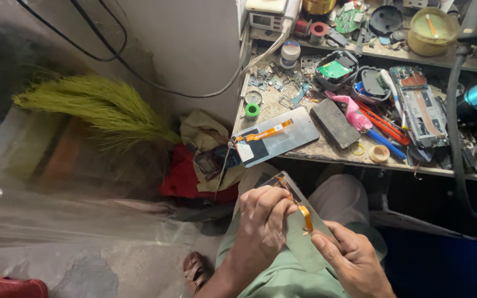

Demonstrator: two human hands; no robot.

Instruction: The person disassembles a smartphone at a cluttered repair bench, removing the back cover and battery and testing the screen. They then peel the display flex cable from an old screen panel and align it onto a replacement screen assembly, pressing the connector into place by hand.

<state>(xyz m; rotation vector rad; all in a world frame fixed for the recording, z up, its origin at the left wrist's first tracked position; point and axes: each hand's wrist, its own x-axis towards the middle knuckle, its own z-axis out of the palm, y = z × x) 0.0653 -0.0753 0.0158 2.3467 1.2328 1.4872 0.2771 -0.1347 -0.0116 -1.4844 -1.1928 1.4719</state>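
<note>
Your left hand rests over the near left part of a phone display panel that you hold above your lap, near you and in front of the counter. The fingers curl down onto the panel's back, the grip closed on its upper edge beside the orange flex cable that runs along it. Your right hand supports the panel from the near right, thumb pressed on its grey back and fingers wrapped under, so that grip is also closed on the panel. The panel tilts, its far corner pointing toward the counter.

On the counter, just beyond your hands, a second display panel lies face down with its own orange flex cable across it. To its right sits a dark grey block, then a pink tool and a red and blue cutter. Farther right lies an opened phone frame with its boards showing. A green tape roll sits at the left end of the counter. On the floor to the left lies a green grass broom, with red cloth near it.
</note>
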